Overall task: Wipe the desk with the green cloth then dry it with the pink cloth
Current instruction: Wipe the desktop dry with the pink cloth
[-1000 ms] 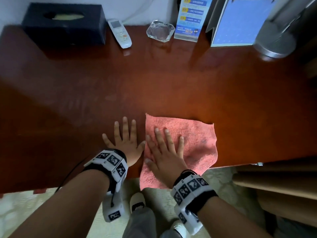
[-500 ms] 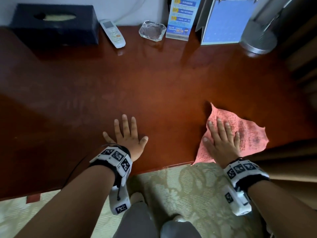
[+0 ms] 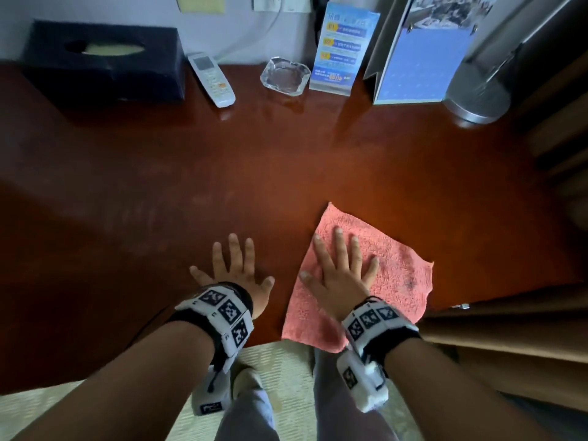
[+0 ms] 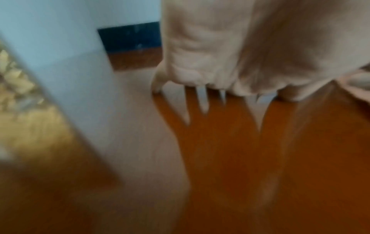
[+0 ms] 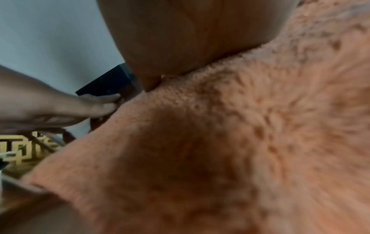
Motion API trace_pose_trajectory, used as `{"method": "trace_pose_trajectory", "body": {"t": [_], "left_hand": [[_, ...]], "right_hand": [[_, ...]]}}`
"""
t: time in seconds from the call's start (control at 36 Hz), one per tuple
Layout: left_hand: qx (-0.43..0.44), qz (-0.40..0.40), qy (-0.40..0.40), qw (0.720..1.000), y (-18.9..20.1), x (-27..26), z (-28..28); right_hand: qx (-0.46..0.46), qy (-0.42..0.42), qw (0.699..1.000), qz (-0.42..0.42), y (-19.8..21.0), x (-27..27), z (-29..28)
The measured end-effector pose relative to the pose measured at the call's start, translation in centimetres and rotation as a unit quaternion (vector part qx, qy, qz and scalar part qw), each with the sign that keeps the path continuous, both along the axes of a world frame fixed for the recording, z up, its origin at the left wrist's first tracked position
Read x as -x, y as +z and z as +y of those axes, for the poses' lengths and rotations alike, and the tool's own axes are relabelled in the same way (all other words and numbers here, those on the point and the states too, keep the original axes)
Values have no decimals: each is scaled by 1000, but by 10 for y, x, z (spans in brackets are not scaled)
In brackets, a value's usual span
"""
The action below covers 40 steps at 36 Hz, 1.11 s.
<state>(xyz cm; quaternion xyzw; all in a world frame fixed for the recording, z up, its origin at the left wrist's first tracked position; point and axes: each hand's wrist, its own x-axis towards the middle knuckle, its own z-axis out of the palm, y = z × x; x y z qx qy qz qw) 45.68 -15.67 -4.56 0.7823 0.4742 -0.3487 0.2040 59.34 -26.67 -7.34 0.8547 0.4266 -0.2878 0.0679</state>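
The pink cloth lies spread on the red-brown desk near its front edge, one corner hanging over. My right hand lies flat on the cloth with straight, spread fingers and presses it down. The cloth fills the right wrist view. My left hand rests flat on the bare desk just left of the cloth, fingers spread, holding nothing. In the blurred left wrist view the left hand lies palm-down on the wood. No green cloth is in view.
Along the desk's back edge stand a dark tissue box, a white remote, a glass ashtray, a blue leaflet stand, a desk calendar and a round metal lamp base. A wooden chair stands at lower right.
My right hand slid the pink cloth to the right end of the desk and then back left toward the middle. The left hand stayed flat in place.
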Motion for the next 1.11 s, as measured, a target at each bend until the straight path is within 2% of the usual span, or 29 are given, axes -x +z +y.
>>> {"method": "trace_pose_trajectory", "body": {"t": [0.08,0.14,0.19,0.31,0.39,0.44,0.56,0.75,1.11], "left_hand": [[-89,20,-101,991,19,-18,15],[-142,-30,-129,981,28,-33,25],[-165,-79,-118,976,29,-50,36],[-144,-110,-90,979,18,-87,52],[-119,-113,-87,983,7,-109,60],[-95,-110,-88,985,1,-119,65],[-77,-103,-105,986,-12,-127,75],[-90,-118,-102,984,-27,-124,75],[-78,-80,-106,988,-29,-129,80]], "right_hand": [[12,-20,1000,11,3,-25,26],[16,-31,999,21,6,-43,42],[21,-30,999,25,10,-58,52],[16,24,1000,8,23,-76,51],[12,128,991,-30,26,-81,41],[25,178,984,-16,20,-88,38],[24,218,976,-1,7,-111,54],[-9,206,978,-21,-2,-138,115],[-71,156,985,-38,-8,-187,235]]}}
